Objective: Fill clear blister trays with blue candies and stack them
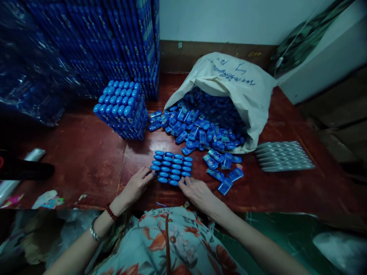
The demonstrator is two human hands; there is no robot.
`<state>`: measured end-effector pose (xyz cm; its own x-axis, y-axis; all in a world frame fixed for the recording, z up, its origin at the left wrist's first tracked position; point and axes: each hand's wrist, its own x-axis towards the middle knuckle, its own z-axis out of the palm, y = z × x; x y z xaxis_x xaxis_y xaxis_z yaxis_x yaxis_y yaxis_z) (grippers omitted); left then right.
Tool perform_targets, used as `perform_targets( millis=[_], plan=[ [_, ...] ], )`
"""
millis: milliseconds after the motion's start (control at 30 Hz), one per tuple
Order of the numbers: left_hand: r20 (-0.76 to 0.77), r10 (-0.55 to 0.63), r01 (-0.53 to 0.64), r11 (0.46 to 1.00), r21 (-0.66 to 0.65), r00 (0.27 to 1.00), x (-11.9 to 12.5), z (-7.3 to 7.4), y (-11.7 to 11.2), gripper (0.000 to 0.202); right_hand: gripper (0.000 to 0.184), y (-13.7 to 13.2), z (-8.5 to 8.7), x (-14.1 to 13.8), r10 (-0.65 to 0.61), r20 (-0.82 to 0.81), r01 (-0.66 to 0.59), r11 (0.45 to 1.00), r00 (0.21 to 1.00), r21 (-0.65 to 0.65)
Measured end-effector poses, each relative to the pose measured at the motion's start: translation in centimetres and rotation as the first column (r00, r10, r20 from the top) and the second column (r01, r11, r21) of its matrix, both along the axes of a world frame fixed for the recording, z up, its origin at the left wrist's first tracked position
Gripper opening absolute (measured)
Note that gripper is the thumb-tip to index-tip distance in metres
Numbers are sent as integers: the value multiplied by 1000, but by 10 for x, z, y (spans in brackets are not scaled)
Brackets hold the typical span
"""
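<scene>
Small glossy blue plastic containers stand packed in a block [171, 168] on the table in front of me, rounded ends up in several rows. My left hand [140, 184] is at the block's left side, its fingers bent and pressed against the outer containers. At the near right corner, my right hand [193, 190] has its thumb and fingers closed together on the edge of the block; the fingers cover the corner there. Right of the block lie loose blue containers [225, 185], flat on the table. More containers [197, 131] spill from the mouth of a white woven sack [258, 86] behind.
A stacked block of blue containers [123, 103] stands back left, before a tall wall of wrapped blue packs [114, 38]. Clear plastic trays [283, 156] lie at the right. A black object [25, 168] and paper scraps [48, 199] are at the left.
</scene>
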<state>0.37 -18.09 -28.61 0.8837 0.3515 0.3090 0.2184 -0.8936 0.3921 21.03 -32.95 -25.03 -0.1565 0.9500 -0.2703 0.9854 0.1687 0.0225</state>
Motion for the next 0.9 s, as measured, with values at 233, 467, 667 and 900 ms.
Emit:
perform_targets(
  millis=[233,467,667,900],
  plan=[
    [-103,-75,74,997,-14,992,0,-1,-2,26,32,-22,-19,12,-67,-93,93,943,993,319],
    [53,98,-104,987,123,994,-4,4,-4,28,41,-51,-54,56,-685,-415,777,371,599,508],
    [-91,71,-68,997,37,993,87,49,6,29,47,-26,-65,76,-865,-178,861,402,469,313],
    [-708,45,-120,991,-57,704,219,46,20,34,43,-4,-67,61,-853,-246,873,385,461,300]
  ],
)
